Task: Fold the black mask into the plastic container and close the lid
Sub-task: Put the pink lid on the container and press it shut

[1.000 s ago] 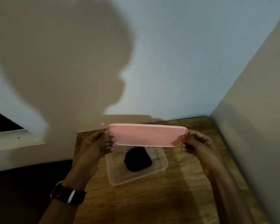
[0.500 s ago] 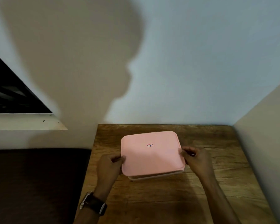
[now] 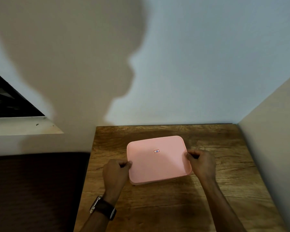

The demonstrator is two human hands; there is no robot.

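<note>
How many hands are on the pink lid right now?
2: the left hand grips the pink plastic lid at its left edge, the right hand at its right edge.

Your lid (image 3: 158, 159) sits on the container on the table (image 3: 224, 190), mid-table. Your left hand (image 3: 115, 174) touches its left edge, your right hand (image 3: 202, 163) its right edge.

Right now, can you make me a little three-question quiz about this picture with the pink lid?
1. True or false: the pink lid lies flat on the container.
2. Which hand wears the watch: A left, B right?
3. Fill in: the right hand pinches the lid's ____ edge.

Key: 1 true. 2 A, the left hand. 3 right.
</note>
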